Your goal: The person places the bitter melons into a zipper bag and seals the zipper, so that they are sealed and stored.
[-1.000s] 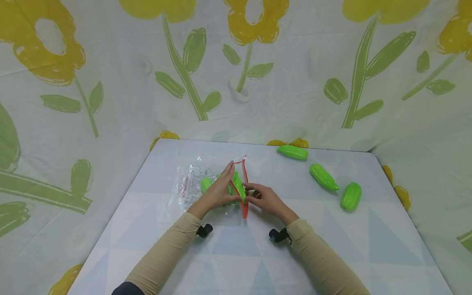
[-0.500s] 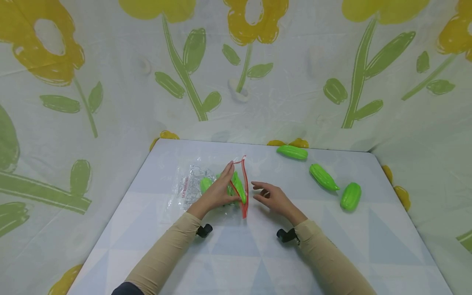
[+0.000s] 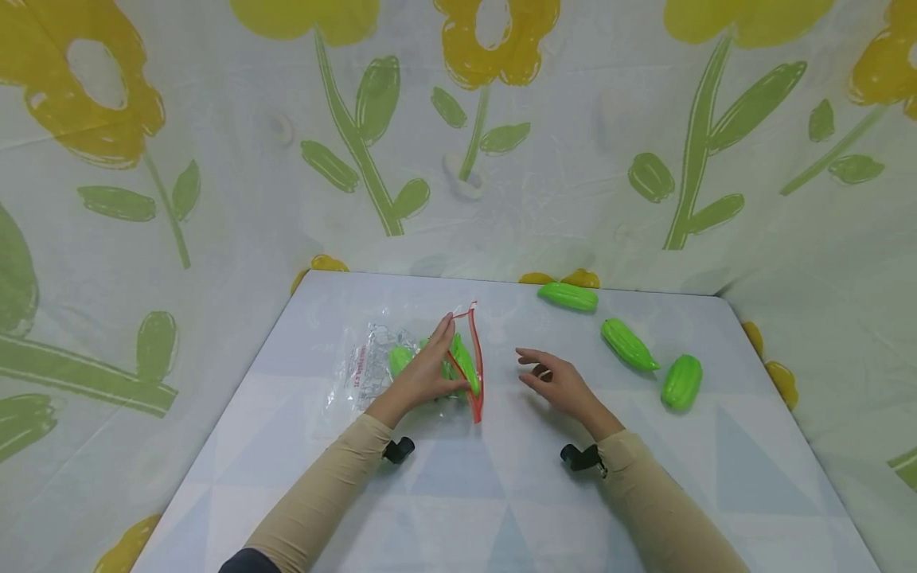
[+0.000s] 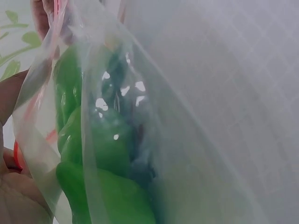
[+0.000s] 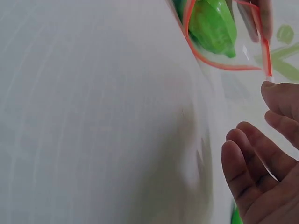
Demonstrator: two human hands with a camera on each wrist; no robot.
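A clear plastic zip bag [image 3: 368, 368] with a red zip rim [image 3: 476, 382] lies on the table, its mouth facing right. Green ridged toy vegetables [image 3: 464, 364] sit inside it, and they show through the plastic [image 4: 107, 154] in the left wrist view. My left hand [image 3: 428, 372] grips the bag at its mouth and holds the rim spread open; its palm [image 4: 14, 196] lies against the plastic. My right hand [image 3: 553, 379] hovers to the right of the bag with relaxed fingers [image 5: 254, 163], holding nothing. The bag's open mouth [image 5: 219, 42] shows in the right wrist view.
Three loose green toy vegetables lie at the right of the white table [image 3: 458, 509]: one at the back [image 3: 568, 295], one in the middle [image 3: 628, 344], one nearer [image 3: 681, 381]. Flower-printed cloth [image 3: 215, 199] walls the table at the back and both sides.
My right hand has let go of the green toy at the bag's mouth and drawn away to the right, empty. The left hand and the bag have stayed in place.
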